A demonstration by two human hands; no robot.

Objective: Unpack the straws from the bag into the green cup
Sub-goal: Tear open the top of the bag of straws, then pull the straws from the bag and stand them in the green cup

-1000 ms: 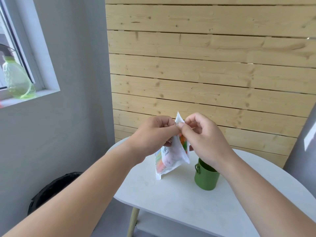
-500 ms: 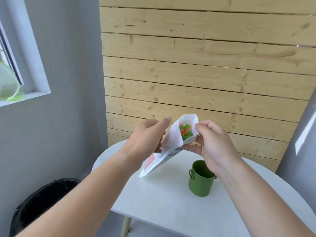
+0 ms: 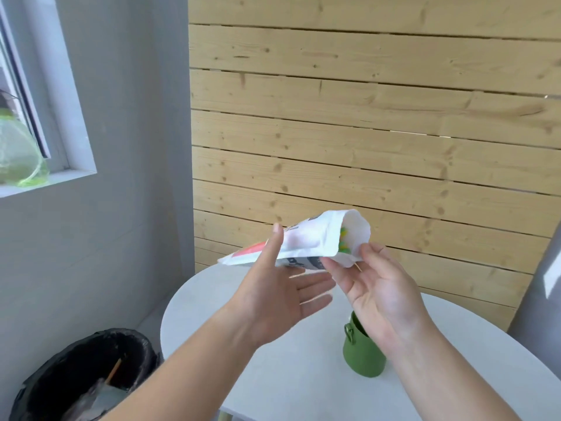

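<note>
A white straw bag (image 3: 303, 241) hangs in the air above the table, lying almost level with its open mouth turned right. Green and yellow straws (image 3: 344, 245) show inside the mouth. My right hand (image 3: 379, 293) pinches the lower lip of the mouth. My left hand (image 3: 273, 299) is spread palm-up under the bag's middle, with its thumb resting against the bag's side and its fingers apart. The green cup (image 3: 361, 357) stands upright on the white round table (image 3: 288, 378), below my right wrist, which hides part of its rim.
A black-lined waste bin (image 3: 91, 375) with rubbish in it stands on the floor left of the table. A green spray bottle (image 3: 18, 159) sits on the window sill at far left. A wooden plank wall (image 3: 364, 147) rises right behind the table.
The bag went from hanging upright with its top pinched shut to lying almost level with its mouth open to the right. My left hand let go of the top and spread beneath it.
</note>
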